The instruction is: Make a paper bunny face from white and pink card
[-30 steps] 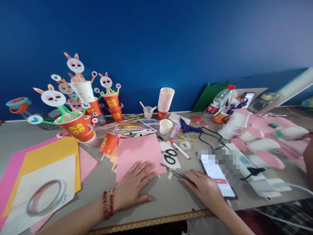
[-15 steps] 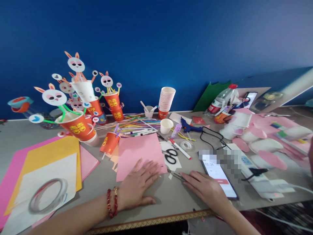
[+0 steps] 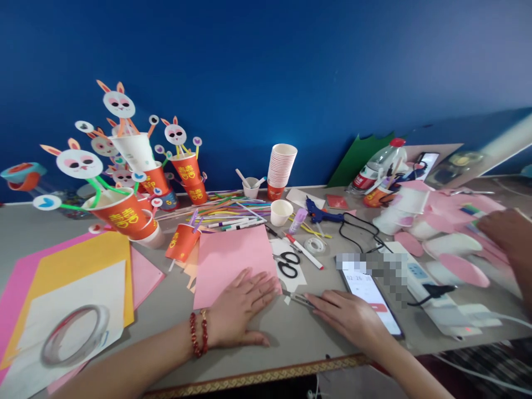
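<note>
My left hand lies flat with its fingers stretched out, pressing on the lower right part of a pink paper sheet. A beaded bracelet circles that wrist. In my right hand is a slim metal utility knife, its tip pointing left toward the sheet's lower right corner. The fingers cover the knife's rear end. Black-handled scissors lie on white paper scraps just beyond the knife, their blades partly hidden. A phone rests beside my right hand.
Rabbit-faced cup figures stand at the left, above coloured paper sheets and a tape roll. Stacked paper cups, pens and a blue glue gun lie behind. At right are a power strip, white-and-pink cups and another person's hand.
My left hand has shifted slightly right on the pink sheet. The knife in my right hand has moved slightly left. Another person's hand has come in at the right edge.
</note>
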`<state>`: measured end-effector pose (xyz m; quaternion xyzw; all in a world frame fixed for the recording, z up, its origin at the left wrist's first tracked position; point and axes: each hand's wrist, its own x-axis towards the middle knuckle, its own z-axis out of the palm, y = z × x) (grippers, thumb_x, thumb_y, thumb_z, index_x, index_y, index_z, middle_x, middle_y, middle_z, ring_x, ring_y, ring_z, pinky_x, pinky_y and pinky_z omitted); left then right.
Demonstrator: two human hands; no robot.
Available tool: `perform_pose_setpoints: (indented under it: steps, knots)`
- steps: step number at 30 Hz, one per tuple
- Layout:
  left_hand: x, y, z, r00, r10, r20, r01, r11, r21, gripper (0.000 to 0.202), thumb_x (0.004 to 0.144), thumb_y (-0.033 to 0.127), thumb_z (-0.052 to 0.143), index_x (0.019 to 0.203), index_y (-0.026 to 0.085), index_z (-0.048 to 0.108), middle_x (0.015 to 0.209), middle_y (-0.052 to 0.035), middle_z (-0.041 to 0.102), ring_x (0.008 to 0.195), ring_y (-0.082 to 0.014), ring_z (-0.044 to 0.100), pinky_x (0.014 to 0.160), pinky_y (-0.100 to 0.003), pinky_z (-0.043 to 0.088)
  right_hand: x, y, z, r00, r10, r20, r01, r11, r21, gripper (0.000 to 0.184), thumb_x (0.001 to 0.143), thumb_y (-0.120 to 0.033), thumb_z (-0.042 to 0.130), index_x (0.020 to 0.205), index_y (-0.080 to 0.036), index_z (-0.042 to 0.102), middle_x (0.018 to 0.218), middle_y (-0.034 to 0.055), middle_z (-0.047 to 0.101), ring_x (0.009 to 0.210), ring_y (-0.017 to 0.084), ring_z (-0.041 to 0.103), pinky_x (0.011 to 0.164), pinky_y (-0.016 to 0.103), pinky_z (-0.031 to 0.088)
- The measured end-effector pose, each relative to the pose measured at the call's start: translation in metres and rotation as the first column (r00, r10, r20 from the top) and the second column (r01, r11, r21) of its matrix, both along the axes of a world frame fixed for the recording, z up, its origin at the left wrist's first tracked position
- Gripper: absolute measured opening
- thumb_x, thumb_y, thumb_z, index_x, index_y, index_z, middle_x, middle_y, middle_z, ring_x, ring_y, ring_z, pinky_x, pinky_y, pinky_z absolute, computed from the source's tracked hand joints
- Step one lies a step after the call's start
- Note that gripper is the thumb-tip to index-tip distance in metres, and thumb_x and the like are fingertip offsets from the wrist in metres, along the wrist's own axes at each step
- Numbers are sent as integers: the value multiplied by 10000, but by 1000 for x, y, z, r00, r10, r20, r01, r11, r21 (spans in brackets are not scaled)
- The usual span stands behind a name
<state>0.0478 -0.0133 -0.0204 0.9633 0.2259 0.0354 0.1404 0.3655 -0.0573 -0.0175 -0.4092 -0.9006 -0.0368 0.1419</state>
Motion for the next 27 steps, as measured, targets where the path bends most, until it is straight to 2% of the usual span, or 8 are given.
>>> perform_pose_setpoints:
  steps: [6, 12, 21, 27]
  knots:
    - [1, -1, 0, 1000, 3, -12, -3, 1000, -5, 925, 871, 761, 309, 1556, 218, 4, 1606, -80, 206, 1481, -291, 150, 1192, -512, -10, 1, 2, 0, 999, 40, -5, -40, 999, -28, 335, 1017, -283, 399, 1172, -221, 690, 718, 23, 661, 607, 147, 619, 553, 256, 491]
    - [1, 0, 1, 1000, 4, -5, -4, 1000, 3, 931, 865, 765, 319, 1555, 225, 5, 1598, -87, 233, 1476, -294, 172, 1196, -508, 20, 3, 2, 2, 998, 58, -37, -60, 996, -65, 330, 1020, -283, 402, 1184, -218, 680, 725, 16, 666, 610, 145, 622, 543, 254, 482]
    - [0, -1, -4, 1000, 2, 7, -2, 1000, 15, 933, 869, 761, 322, 1554, 219, -5, 1604, -79, 210, 1481, -291, 155, 1193, -518, 0, 1, 1, 7, 995, 82, 55, -81, 996, -28, 385, 1042, -262, 326, 1160, -187, 685, 724, 26, 668, 613, 140, 634, 560, 250, 498]
    - [1, -1, -1, 1000, 7, -11, -8, 1000, -22, 935, 869, 760, 323, 1553, 222, -20, 1613, -73, 172, 1485, -291, 134, 1190, -522, -13, -1, 0, 6, 998, 64, 22, -65, 998, 7, 371, 1038, -280, 348, 1131, -195, 697, 714, 24, 666, 590, 138, 628, 538, 248, 492]
